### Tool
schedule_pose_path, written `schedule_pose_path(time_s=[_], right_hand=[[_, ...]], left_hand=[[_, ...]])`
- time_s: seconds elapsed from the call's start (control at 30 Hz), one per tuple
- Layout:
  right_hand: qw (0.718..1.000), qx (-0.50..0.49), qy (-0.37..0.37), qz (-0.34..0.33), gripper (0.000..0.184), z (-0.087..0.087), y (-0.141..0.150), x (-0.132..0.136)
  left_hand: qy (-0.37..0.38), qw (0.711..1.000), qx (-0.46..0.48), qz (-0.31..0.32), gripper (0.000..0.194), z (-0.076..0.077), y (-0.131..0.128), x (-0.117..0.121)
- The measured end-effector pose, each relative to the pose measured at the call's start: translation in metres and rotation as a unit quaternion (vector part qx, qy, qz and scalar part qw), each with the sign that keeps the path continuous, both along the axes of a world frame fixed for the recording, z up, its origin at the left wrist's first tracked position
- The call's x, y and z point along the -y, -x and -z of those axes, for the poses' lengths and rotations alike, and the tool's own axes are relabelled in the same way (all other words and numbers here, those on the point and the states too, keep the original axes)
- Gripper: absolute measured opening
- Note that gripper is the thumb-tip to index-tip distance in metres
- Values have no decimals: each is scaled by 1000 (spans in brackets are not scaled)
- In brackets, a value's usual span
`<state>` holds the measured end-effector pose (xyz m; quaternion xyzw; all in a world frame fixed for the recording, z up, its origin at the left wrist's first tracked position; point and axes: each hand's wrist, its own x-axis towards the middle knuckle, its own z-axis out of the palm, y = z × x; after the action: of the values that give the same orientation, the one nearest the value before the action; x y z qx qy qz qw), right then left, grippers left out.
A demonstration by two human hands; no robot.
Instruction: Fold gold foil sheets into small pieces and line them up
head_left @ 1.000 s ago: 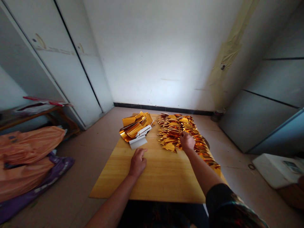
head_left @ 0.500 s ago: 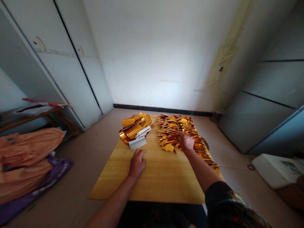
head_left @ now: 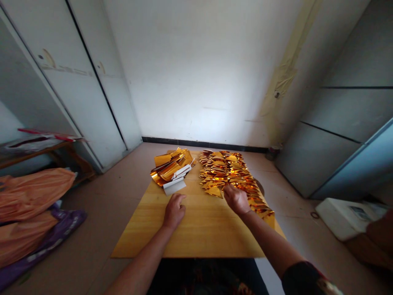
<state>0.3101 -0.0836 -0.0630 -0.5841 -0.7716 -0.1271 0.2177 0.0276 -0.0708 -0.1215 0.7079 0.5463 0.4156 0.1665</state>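
Observation:
My right hand is closed, fingertips down at the near end of the rows of folded gold foil paper. Its own fingers hide whatever they may pinch. These pointed, shiny pieces stand packed together in several rows on the right of the wooden board. My left hand rests on the board with its fingers curled and nothing visible in them. Just beyond it lies a loose pile of gold foil sheets, some showing their white backs.
A white wall rises behind the board. Grey cabinets stand at left, and a grey refrigerator-like unit at right. Orange bags lie at lower left. A white box is on the floor at right.
My right hand has drawn back toward me and slightly left, from over the rows to their near end. My left hand stays in place on the board. The whole view has shifted slightly.

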Motion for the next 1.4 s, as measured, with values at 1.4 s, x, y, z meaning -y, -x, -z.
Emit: schedule_pose_path(time_s=[1.4], right_hand=[[936,-33,-183,299,24,1,-127,193]], left_hand=[[98,972,-213,-22,29,-9,11,-19]])
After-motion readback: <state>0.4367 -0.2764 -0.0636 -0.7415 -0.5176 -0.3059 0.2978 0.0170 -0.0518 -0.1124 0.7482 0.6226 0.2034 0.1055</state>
